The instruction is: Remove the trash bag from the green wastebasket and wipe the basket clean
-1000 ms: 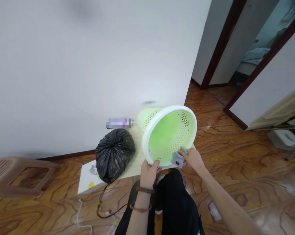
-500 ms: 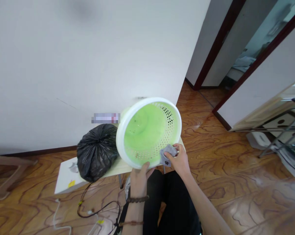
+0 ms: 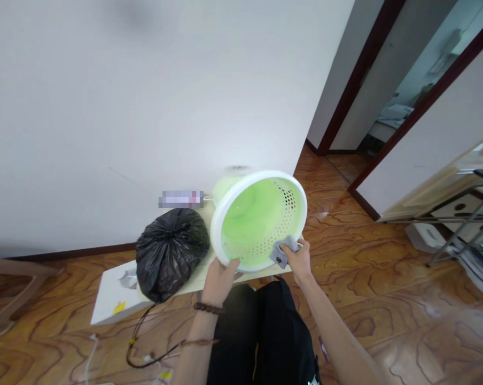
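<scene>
A light green plastic basket (image 3: 253, 211) with a white rim and rows of round holes lies tilted, its mouth toward me, over the narrow bench (image 3: 201, 275). My left hand (image 3: 221, 275) grips the near-left part of the rim, thumb on the inner side and the other fingers hidden behind. In my right hand (image 3: 300, 259) is a small grey cloth (image 3: 282, 251), pinched over the rim at the near right. Part of the cloth lies against the inside wall. A tied black plastic bag (image 3: 172, 251) sits on the bench to the left of the basket.
A white box (image 3: 115, 294) with a yellow mark stands at the bench's left end. Cables (image 3: 145, 363) lie on the wood-patterned floor below. Behind the bench rises a white wall (image 3: 165, 96). A brown plastic stool (image 3: 23, 283) is at far left, a metal-legged rack (image 3: 461, 235) at right.
The basket has turned a little, and my left hand has shifted leftward along its rim. My right hand still holds the cloth at the near-right rim. The whole view has shifted slightly.
</scene>
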### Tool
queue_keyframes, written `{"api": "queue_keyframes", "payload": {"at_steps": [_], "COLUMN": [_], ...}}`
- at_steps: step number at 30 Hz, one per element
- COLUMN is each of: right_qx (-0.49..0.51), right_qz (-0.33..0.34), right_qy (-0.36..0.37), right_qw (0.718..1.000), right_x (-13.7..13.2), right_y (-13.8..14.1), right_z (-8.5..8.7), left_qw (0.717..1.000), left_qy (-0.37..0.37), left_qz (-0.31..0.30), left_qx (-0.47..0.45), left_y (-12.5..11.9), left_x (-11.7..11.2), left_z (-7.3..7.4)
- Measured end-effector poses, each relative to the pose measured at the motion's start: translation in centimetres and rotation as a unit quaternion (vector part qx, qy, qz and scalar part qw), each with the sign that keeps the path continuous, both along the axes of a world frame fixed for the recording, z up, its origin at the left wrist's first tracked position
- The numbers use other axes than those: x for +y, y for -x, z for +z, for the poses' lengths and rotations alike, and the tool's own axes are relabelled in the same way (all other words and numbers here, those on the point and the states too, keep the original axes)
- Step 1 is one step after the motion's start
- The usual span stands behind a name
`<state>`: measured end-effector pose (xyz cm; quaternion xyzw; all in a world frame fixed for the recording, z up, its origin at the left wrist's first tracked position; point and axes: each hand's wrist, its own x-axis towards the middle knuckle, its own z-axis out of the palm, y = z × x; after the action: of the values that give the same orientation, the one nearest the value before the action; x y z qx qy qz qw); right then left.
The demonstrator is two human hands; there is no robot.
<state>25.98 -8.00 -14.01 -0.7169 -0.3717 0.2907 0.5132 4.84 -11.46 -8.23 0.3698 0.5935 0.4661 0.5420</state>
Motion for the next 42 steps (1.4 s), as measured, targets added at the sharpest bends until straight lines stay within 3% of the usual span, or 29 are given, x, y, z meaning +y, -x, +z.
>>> {"api": "queue_keyframes", "payload": {"at_steps": [2,4,8,10,13,16,18,20,24,28,32,35,39,42], "right_qx": [-0.017,-0.045,-0.114,-0.155,-0.211,-0.192,-0.138,-0.084,0.034,0.131,0.073,-0.022,-0.123,-0.204], "right_qz": [-0.009,-0.016,-0.001,0.021,0.053,0.128,0.180,0.186,0.140,0.133,0.087,0.070,0.076,0.078], "right_qy": [0.000,0.001,-0.016,-0.034,-0.038,0.086,0.172,0.182,0.082,0.005,-0.055,-0.082,-0.049,-0.032], "right_qw": [1.000,0.999,0.993,0.987,0.975,0.969,0.959,0.962,0.986,0.983,0.992,0.994,0.988,0.975], "right_x": [0.3,0.6,1.4,1.7,2.4,3.1,3.5,3.5,3.2,2.8,3.4,4.8,6.4,6.6], "right_y": [1.1,2.0,2.5,2.3,1.7,0.8,0.3,0.0,0.3,0.7,0.1,-0.7,-1.3,-1.4], "right_z": [0.4,1.3,3.6,4.5,5.5,5.9,5.9,5.9,5.4,4.5,4.6,6.3,9.0,9.8], "left_qw": [0.973,0.914,0.782,0.713,0.632,0.604,0.590,0.583,0.609,0.648,0.653,0.644,0.645,0.646], "left_qy": [-0.070,-0.121,-0.254,-0.299,-0.274,-0.271,-0.270,-0.271,-0.270,-0.267,-0.251,-0.239,-0.238,-0.253], "left_qz": [-0.038,-0.019,-0.047,-0.108,-0.257,-0.298,-0.299,-0.306,-0.291,-0.250,-0.229,-0.220,-0.225,-0.221], "left_qx": [0.216,0.387,0.567,0.625,0.678,0.688,0.700,0.702,0.686,0.668,0.676,0.692,0.690,0.685], "left_y": [1.9,3.1,2.5,1.5,0.0,-0.7,-1.0,-1.2,-1.1,-0.2,0.7,0.9,0.9,1.0], "left_x": [1.8,4.0,10.2,13.6,17.7,19.4,19.4,19.0,19.0,19.9,20.5,20.5,20.5,20.6], "left_z": [2.5,5.9,13.1,16.1,18.6,18.8,18.3,17.9,18.3,18.5,18.1,18.0,18.1,18.1]}}
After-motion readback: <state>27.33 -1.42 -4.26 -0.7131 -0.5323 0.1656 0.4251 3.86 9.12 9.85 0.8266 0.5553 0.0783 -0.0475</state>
